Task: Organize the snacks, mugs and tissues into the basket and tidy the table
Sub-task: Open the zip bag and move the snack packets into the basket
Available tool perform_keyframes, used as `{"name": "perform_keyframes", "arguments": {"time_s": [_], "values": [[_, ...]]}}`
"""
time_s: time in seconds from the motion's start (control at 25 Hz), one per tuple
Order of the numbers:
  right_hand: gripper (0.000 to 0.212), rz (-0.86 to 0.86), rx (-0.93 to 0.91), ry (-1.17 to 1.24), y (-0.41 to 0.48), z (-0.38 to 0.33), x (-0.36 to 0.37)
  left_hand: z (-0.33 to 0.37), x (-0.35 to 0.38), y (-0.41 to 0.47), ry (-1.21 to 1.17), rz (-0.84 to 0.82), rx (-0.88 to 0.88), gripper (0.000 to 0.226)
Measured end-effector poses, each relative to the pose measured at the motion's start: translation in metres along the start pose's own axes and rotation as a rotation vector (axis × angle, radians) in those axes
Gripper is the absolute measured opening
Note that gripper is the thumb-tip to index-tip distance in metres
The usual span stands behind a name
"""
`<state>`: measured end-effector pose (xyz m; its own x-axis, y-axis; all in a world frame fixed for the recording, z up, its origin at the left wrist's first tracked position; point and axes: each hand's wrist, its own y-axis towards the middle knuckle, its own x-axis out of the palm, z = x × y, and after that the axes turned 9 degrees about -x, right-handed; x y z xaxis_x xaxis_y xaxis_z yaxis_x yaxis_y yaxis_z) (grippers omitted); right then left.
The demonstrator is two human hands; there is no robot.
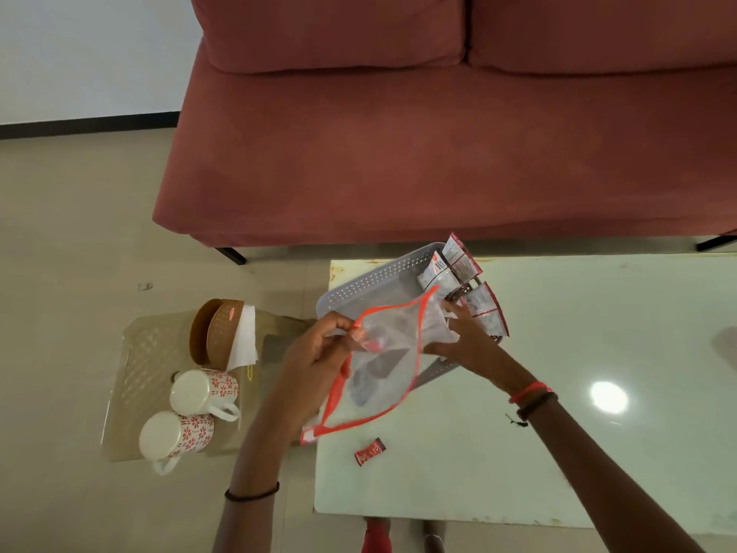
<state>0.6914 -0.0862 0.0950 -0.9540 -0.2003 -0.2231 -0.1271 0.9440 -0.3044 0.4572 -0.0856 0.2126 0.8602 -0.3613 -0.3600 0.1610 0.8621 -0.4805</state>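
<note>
My left hand [315,353] pinches the orange rim of a clear plastic pouch [383,365] held over the grey basket [371,283] on the pale table [558,393]. My right hand [462,333] holds the pouch's far side, fingers near the snack packets [458,269] standing along the basket's right end. One small red snack [369,452] lies loose on the table near the front. Two white mugs with red flowers [205,389] [175,437] and a brown tissue holder [223,333] with white tissues stand on a beige stool [139,353] to the left.
A red sofa [438,153] fills the space behind the table. Tiled floor lies between stool and sofa. The table's left edge sits close to the stool.
</note>
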Motion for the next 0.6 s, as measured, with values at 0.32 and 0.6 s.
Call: {"name": "perform_keyframes", "arguments": {"time_s": [0.32,0.6], "values": [[0.035,0.095,0.268,0.322,-0.06,-0.023,-0.007,0.0,-0.006,-0.033,0.113,0.338,-0.16,0.016],[0.058,0.307,0.044,-0.124,-0.099,-0.063,-0.023,0.056,0.048,-0.152,0.211,0.593,0.156,0.01]]}}
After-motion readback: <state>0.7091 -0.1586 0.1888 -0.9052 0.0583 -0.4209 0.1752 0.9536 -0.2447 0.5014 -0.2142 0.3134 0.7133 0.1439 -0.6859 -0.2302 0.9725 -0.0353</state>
